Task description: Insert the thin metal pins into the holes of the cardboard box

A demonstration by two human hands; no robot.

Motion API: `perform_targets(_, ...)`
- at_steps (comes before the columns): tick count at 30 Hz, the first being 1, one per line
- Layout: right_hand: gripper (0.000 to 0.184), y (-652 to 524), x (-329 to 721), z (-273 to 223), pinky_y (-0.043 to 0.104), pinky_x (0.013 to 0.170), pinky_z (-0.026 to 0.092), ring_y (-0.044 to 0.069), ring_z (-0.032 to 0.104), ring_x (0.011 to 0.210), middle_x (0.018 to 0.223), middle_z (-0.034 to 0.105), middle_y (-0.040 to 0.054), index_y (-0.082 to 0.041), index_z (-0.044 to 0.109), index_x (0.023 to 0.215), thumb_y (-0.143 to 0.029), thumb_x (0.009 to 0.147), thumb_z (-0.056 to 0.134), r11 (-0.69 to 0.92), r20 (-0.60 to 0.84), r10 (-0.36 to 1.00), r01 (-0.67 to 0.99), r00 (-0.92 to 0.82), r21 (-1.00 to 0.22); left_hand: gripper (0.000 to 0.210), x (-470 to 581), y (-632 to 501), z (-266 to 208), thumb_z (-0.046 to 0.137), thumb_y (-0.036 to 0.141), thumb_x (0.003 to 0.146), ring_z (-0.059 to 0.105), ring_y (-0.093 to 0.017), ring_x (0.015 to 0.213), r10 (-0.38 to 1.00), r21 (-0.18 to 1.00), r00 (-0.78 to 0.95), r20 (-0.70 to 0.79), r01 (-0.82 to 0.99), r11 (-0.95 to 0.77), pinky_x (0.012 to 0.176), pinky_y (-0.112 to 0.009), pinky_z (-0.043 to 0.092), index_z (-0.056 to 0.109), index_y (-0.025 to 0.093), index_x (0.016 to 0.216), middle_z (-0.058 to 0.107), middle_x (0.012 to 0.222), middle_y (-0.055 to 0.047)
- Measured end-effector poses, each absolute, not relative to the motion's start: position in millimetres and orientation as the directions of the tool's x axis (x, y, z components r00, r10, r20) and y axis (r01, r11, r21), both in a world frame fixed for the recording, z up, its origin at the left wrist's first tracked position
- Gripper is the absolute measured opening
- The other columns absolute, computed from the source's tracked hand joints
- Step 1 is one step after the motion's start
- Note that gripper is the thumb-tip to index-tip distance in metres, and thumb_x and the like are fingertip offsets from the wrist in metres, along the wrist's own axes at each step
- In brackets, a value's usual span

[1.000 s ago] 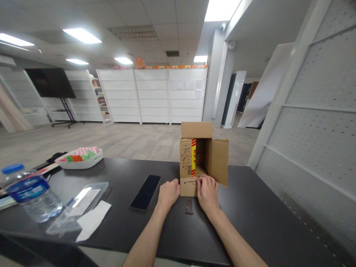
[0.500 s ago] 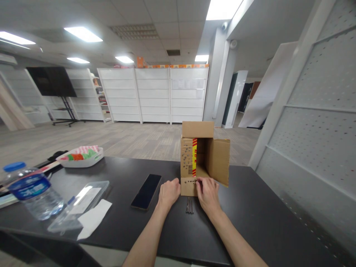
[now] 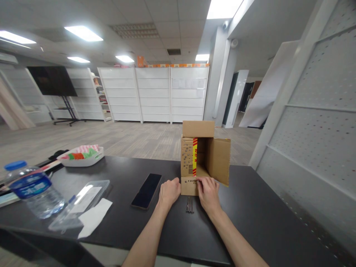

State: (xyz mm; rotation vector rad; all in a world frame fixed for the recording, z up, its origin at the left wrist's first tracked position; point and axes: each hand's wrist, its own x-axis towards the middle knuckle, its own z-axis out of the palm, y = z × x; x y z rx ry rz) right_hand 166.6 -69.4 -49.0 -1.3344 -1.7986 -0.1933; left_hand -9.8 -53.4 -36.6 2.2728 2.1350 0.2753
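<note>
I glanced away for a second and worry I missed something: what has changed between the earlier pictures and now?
Nothing on the table visibly moved; the whole view only shifted slightly. The right hand stayed at the low front of the cardboard box, the left hand stayed curled beside it, and the thin metal pieces and phone lie as before.

The box [image 3: 205, 159] looks to me like matt cardboard, pitted and rough in front; the nails [image 3: 190, 205] are dull metal, the phone [image 3: 147, 191] glossy, the counter [image 3: 241, 211] smooth and satiny, the bottle [image 3: 50, 204] clear plastic.
</note>
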Motion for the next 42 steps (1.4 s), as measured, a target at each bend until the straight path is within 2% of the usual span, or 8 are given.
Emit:
perform_targets(12, 0.014, -76.0, 168.4, -42.2, 0.034, 0.083, 0.029, 0.019, 0.055, 0.092, 0.095, 0.064, 0.0051, -0.021, 0.059, 0.098, -0.024, 0.092, 0.046, 0.529, 0.797, 0.602, 0.772, -0.050, -0.351, 0.027, -9.9, -52.8, -38.4, 0.033, 0.026, 0.089, 0.066, -0.023, 0.082, 0.988, 0.132, 0.062, 0.138, 0.988, -0.080, 0.068, -0.029, 0.042, 0.059, 0.021, 0.088, 0.068, 0.085, -0.009)
perform_targets(20, 0.008, -80.7, 170.5, -38.3, 0.033, 0.082, 0.030, 0.017, 0.057, 0.086, 0.087, 0.064, 0.0015, -0.021, 0.058, 0.090, -0.027, 0.089, 0.053, 0.564, 0.821, 0.571, 0.738, -0.025, -0.370, 0.029, -10.1, -53.3, -37.5, 0.031, 0.027, 0.089, 0.066, -0.024, 0.083, 0.990, 0.140, 0.065, 0.121, 0.987, -0.082, 0.070, -0.030, 0.043, 0.059, 0.021, 0.091, 0.068, 0.087, -0.011)
perform_targets(31, 0.011, -96.5, 175.7, -23.9, 0.030, 0.072, 0.037, 0.016, 0.056, 0.072, 0.076, 0.061, -0.0003, -0.021, 0.057, 0.085, -0.030, 0.088, 0.052, 0.558, 0.672, 0.736, 0.632, -0.078, -0.538, 0.028, -9.1, -55.3, -33.5, 0.031, 0.026, 0.089, 0.066, -0.023, 0.083, 0.990, 0.138, 0.067, 0.124, 0.987, -0.084, 0.069, -0.029, 0.043, 0.059, 0.021, 0.090, 0.068, 0.086, -0.010)
perform_targets(42, 0.013, -136.4, 185.1, -35.5, 0.033, 0.074, 0.041, 0.018, 0.056, 0.079, 0.081, 0.060, 0.0033, -0.021, 0.055, 0.084, -0.022, 0.092, 0.045, 0.611, 0.521, 0.777, 0.623, -0.354, -0.488, 0.027, -7.1, -58.2, -27.1, 0.033, 0.026, 0.089, 0.066, -0.022, 0.086, 0.995, 0.157, 0.047, 0.092, 0.986, -0.061, 0.071, -0.029, 0.043, 0.059, 0.021, 0.091, 0.068, 0.088, -0.010)
